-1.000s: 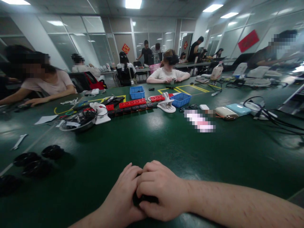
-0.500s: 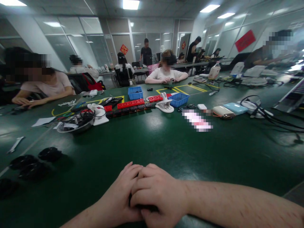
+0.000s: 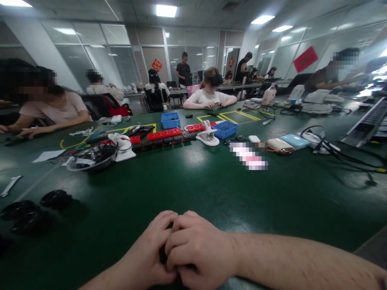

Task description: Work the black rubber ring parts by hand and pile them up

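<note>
My left hand [image 3: 148, 257] and my right hand [image 3: 198, 249] rest together on the green table [image 3: 211, 181] at the near edge. Both are curled, fingers pressed against each other around a small dark object [image 3: 163, 254] that shows only as a sliver between them. What the object is cannot be made out. Several black round parts [image 3: 33, 209] lie on the table to the left of my hands.
A clear bowl with cables [image 3: 90, 157], white clamps [image 3: 207, 135], red and black blocks [image 3: 165, 137], two blue bins [image 3: 225, 129], power banks [image 3: 279, 145] and black cables [image 3: 341, 151] line the middle. Other people sit at the far and left sides.
My clasped hands have shifted slightly left and lower in view as the camera turned. The grip on the dark object stays closed.
</note>
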Demonstrator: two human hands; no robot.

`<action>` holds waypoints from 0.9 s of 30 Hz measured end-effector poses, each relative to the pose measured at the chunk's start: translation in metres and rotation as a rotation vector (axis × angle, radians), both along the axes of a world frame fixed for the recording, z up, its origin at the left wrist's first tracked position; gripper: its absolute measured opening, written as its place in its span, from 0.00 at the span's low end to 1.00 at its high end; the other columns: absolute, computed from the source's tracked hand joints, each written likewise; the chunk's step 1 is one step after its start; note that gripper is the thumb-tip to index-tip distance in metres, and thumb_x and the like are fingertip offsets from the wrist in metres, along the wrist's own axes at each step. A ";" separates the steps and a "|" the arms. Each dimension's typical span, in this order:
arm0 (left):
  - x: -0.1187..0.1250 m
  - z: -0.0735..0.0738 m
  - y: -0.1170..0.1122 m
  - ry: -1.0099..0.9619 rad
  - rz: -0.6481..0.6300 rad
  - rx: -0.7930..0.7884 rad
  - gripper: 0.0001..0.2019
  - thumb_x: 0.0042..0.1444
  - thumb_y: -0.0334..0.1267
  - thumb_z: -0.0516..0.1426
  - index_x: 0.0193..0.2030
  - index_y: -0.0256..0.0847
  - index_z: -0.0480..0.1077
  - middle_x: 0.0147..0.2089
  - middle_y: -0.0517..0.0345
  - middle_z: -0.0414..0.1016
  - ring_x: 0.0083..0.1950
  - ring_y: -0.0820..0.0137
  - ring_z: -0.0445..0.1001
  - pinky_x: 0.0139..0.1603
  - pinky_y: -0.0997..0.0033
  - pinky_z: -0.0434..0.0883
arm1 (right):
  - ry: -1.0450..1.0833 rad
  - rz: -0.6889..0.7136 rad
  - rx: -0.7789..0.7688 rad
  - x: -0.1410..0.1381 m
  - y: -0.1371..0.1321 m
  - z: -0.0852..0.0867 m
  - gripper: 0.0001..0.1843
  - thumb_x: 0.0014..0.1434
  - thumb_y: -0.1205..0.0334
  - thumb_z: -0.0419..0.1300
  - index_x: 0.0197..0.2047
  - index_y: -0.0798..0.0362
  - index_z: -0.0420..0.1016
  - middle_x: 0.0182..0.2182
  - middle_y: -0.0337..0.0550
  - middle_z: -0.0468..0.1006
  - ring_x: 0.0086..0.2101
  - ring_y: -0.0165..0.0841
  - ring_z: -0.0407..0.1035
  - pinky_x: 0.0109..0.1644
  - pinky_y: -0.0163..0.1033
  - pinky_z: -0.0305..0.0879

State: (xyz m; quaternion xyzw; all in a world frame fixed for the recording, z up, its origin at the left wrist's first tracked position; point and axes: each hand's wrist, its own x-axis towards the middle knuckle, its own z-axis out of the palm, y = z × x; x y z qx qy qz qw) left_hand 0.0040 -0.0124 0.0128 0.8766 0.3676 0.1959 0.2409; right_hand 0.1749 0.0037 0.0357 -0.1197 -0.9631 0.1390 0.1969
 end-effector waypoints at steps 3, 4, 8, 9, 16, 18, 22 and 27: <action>-0.001 0.003 0.001 0.064 -0.043 0.000 0.28 0.36 0.29 0.58 0.50 0.48 0.67 0.53 0.56 0.65 0.56 0.57 0.62 0.60 0.54 0.57 | 0.004 0.044 0.011 0.000 0.000 0.000 0.03 0.45 0.66 0.56 0.27 0.51 0.70 0.30 0.33 0.76 0.37 0.31 0.61 0.44 0.39 0.54; -0.001 0.005 0.001 0.086 -0.051 -0.003 0.29 0.37 0.30 0.58 0.51 0.48 0.66 0.54 0.56 0.65 0.56 0.57 0.62 0.60 0.54 0.56 | 0.009 0.053 0.011 0.000 0.000 -0.001 0.04 0.44 0.66 0.56 0.27 0.51 0.70 0.29 0.33 0.76 0.37 0.31 0.61 0.45 0.39 0.54; -0.002 0.006 0.001 0.125 -0.061 0.010 0.33 0.39 0.32 0.59 0.56 0.47 0.61 0.54 0.55 0.65 0.57 0.57 0.62 0.61 0.52 0.56 | 0.021 0.060 -0.005 0.000 0.001 -0.002 0.08 0.44 0.67 0.55 0.31 0.51 0.71 0.32 0.32 0.76 0.38 0.31 0.61 0.47 0.39 0.54; -0.003 0.005 0.001 0.130 -0.053 0.017 0.34 0.39 0.35 0.60 0.58 0.47 0.59 0.55 0.54 0.65 0.57 0.56 0.62 0.62 0.49 0.54 | 0.030 0.057 -0.008 0.000 0.000 -0.003 0.10 0.44 0.66 0.56 0.34 0.51 0.70 0.33 0.33 0.76 0.38 0.31 0.61 0.47 0.39 0.54; -0.007 -0.011 -0.008 0.168 0.117 0.182 0.29 0.44 0.49 0.61 0.54 0.43 0.62 0.52 0.48 0.67 0.55 0.51 0.62 0.61 0.37 0.46 | 0.137 -0.143 -0.019 0.000 -0.001 -0.006 0.20 0.48 0.46 0.60 0.36 0.54 0.67 0.36 0.41 0.73 0.38 0.33 0.62 0.42 0.40 0.56; -0.006 -0.010 -0.011 0.162 0.135 0.178 0.24 0.43 0.45 0.61 0.48 0.43 0.65 0.48 0.50 0.68 0.52 0.54 0.65 0.61 0.39 0.47 | 0.100 -0.191 -0.019 0.001 0.000 -0.006 0.22 0.48 0.43 0.59 0.33 0.54 0.67 0.34 0.41 0.72 0.36 0.32 0.62 0.41 0.39 0.56; -0.001 -0.003 -0.011 0.121 0.128 0.117 0.17 0.40 0.37 0.60 0.41 0.43 0.67 0.45 0.53 0.68 0.50 0.57 0.65 0.61 0.43 0.49 | 0.034 -0.199 -0.029 0.001 0.001 -0.003 0.16 0.49 0.50 0.61 0.32 0.54 0.68 0.33 0.39 0.72 0.35 0.32 0.61 0.39 0.38 0.57; 0.002 0.005 -0.005 0.011 0.056 -0.003 0.18 0.35 0.27 0.57 0.38 0.43 0.68 0.47 0.56 0.66 0.51 0.59 0.63 0.56 0.57 0.61 | 0.078 -0.070 -0.052 0.000 0.001 -0.002 0.05 0.44 0.66 0.58 0.29 0.54 0.71 0.28 0.36 0.73 0.34 0.32 0.61 0.38 0.38 0.57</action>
